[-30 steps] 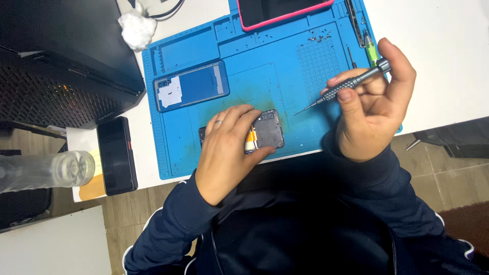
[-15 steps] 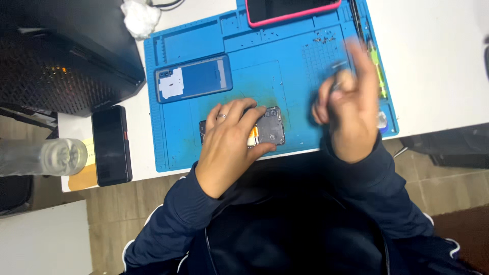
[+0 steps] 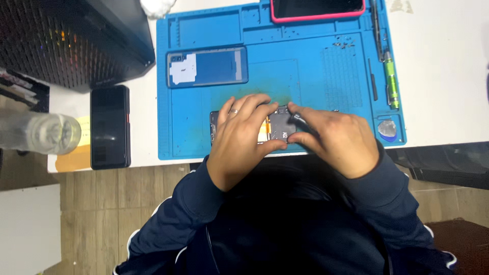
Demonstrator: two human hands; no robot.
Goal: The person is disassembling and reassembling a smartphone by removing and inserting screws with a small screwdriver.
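Nearest the body: both forearms in dark blue sleeves meet over the near edge of the blue work mat (image 3: 204, 137).

Left hand (image 3: 239, 140) lies flat on the opened phone (image 3: 277, 126), fingers spread over its left part, thumb against the near edge. Grip pressed down on the phone, holding it to the mat.

Right hand (image 3: 333, 137) closed round a slim dark screwdriver (image 3: 297, 118); its tip sits on the phone's exposed upper right area. The fingers hide most of the shaft.

Phone position: near middle of the mat, just inside its front edge, internals up, an orange strip showing between the hands.

Step in hand, as judged: working a fastener or small part inside the phone. What follows calls for a steady hold-down from the left hand and a small, controlled action at the tip.

Further out: blue back cover (image 3: 208, 66) lying flat, apart from the phone. Green-handled tool (image 3: 391, 81) in the right-hand tray. Pink-edged device (image 3: 318, 10) at the far edge. Left, off the mat on the table (image 3: 448, 61): a black phone (image 3: 109, 126).
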